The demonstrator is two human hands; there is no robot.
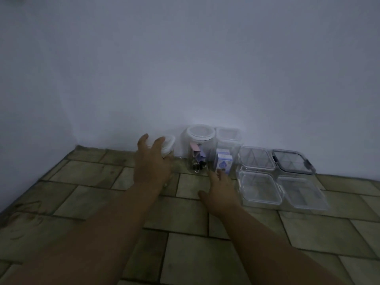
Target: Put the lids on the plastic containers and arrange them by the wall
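Clear plastic containers stand in a row by the wall. My left hand (152, 161) hovers with fingers spread in front of a small white-lidded jar (169, 145), partly hiding it; contact is unclear. To its right stand a round lidded jar (199, 149) with clips and a tall square container (227, 149) with small blue-white boxes. My right hand (221, 189) is open, low over the floor, just in front of the square container. Further right lie several flat lidded boxes: one clear (256, 158), one dark-rimmed (293, 161), and two nearer ones (260, 188) (302, 192).
A plain pale wall (185, 68) rises behind the row. The floor (92, 198) is brownish brick-pattern tile stretching left and toward me. The scene is dim.
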